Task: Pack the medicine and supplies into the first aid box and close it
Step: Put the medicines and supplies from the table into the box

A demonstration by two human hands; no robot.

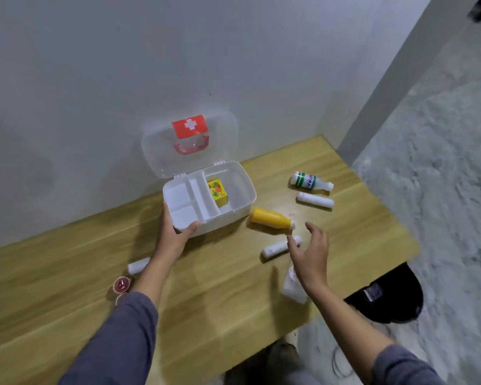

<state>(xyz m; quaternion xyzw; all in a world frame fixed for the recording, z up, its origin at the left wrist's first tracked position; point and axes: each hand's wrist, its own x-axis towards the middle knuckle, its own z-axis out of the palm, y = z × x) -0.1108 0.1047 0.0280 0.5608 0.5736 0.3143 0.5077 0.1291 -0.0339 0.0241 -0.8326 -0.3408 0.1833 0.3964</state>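
Against the table's far edge, the open first aid box (209, 197) is steadied by the left hand (172, 237), fingers clasping its near corner, while the right hand (310, 252), fingers spread and empty, hovers beside the yellow bottle (271, 220), probably next to pack.

Wooden table (233, 301), grey wall (122, 65)

Left hand (172, 237) on open first aid box (242, 201)
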